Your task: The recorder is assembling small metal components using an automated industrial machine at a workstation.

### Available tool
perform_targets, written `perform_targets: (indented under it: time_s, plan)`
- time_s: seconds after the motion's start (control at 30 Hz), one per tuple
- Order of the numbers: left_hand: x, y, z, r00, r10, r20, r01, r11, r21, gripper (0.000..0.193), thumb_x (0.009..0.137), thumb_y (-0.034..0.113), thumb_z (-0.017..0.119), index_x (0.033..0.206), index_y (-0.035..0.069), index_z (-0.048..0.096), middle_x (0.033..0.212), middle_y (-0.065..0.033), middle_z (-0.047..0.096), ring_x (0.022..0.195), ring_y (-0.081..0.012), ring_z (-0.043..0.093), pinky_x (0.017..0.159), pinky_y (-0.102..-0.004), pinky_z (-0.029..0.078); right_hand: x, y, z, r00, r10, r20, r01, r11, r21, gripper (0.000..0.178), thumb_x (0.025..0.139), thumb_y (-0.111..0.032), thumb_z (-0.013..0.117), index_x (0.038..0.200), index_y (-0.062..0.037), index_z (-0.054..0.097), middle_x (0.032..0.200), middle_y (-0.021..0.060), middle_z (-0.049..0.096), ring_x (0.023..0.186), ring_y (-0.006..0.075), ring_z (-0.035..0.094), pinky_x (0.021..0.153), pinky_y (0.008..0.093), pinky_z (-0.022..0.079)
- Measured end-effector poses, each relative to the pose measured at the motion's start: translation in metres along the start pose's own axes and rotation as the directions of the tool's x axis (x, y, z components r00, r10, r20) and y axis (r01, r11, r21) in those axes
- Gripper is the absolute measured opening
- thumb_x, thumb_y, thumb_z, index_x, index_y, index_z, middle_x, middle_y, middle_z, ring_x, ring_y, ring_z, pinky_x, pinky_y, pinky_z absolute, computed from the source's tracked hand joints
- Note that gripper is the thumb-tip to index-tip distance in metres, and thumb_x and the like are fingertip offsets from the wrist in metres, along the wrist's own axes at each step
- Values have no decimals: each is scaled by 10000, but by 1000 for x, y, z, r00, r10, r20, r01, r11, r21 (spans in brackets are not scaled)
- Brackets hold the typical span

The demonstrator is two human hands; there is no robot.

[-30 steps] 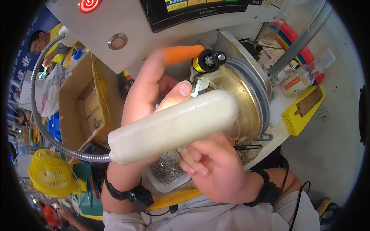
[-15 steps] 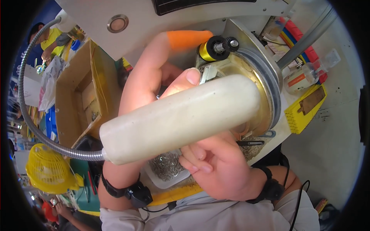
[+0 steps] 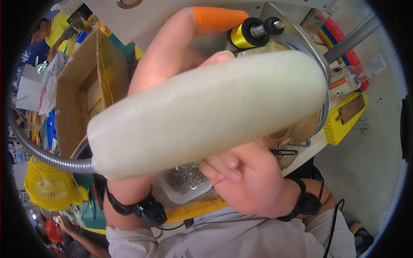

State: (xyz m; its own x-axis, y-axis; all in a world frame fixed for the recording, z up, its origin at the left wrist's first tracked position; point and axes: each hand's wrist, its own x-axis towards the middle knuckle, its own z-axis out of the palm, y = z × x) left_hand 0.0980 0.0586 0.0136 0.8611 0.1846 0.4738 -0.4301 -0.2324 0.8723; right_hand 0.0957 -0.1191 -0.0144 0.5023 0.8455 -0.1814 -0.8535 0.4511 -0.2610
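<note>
A big off-white lamp head [image 3: 206, 112] on a flexible metal neck hides much of the work between my hands. Above it, my left hand [image 3: 178, 45] arches over, its index finger in an orange finger cover [image 3: 219, 19] stretched out to a yellow spool [image 3: 241, 36] with black ends. The thumb of that hand lies apart from the index finger, its tip just above the lamp's edge. My right hand [image 3: 251, 180] is below the lamp with the visible fingers curled in; its thumb and index tips are hidden, as is anything they hold. Behind the lamp, a round machine housing [image 3: 320, 120] is partly covered.
A white tray [image 3: 185, 198] of small wire-like metal pieces stands near me. Tweezers-like tools [image 3: 284, 152] lie right of my right hand. At left are a cardboard box [image 3: 66, 120] and a yellow fan [image 3: 47, 185]; at right, a yellow bin [image 3: 333, 129]. Other people work at the far left.
The lamp looks larger and covers more of the machine and my left thumb. The spool and my left hand appear higher in view. My right hand keeps its curled pose.
</note>
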Motion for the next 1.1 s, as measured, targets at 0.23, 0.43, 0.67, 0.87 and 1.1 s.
perform_targets:
  time_s: [0.23,0.43,0.67,0.87,1.1]
  plan:
    - [0,-7,-3,1000,-18,-8,18,1000,-24,864,934,493,675,1531,-85,438,1496,-201,562,1331,-245,594,1025,-303,521,4,-2,-10,997,-51,55,45,993,106,131,1082,-131,606,1208,-148,638,717,-62,487,579,41,373,565,234,333]
    - [1,-3,-8,998,-38,-40,38,999,-5,863,933,493,675,1530,-85,440,1495,-201,563,1327,-242,596,1023,-302,521,2,3,6,994,80,-75,-85,995,-60,121,1097,-164,583,1204,-170,640,700,-54,465,574,41,375,561,237,328]
    - [-4,-4,-6,998,-44,-53,43,999,-23,862,933,492,675,1529,-85,441,1494,-200,564,1322,-239,597,1021,-301,522,2,-1,-3,999,25,21,-24,999,-39,111,1098,-162,585,1191,-163,644,710,-57,459,577,40,380,561,228,323]
    - [-5,-3,-8,995,-58,-87,57,998,-19,861,932,492,675,1528,-85,443,1493,-200,564,1318,-236,599,1019,-300,522,1,0,-5,1000,6,0,-6,999,43,125,1104,-175,575,1205,-172,649,691,-61,448,566,43,373,574,226,329]
    - [-58,16,9,989,-81,-126,76,996,-41,860,932,492,676,1527,-85,444,1492,-199,565,1313,-232,600,1017,-299,522,2,-3,-6,998,38,-47,-37,999,16,156,1107,-189,570,1241,-207,647,657,-57,467,544,54,381,576,240,340]
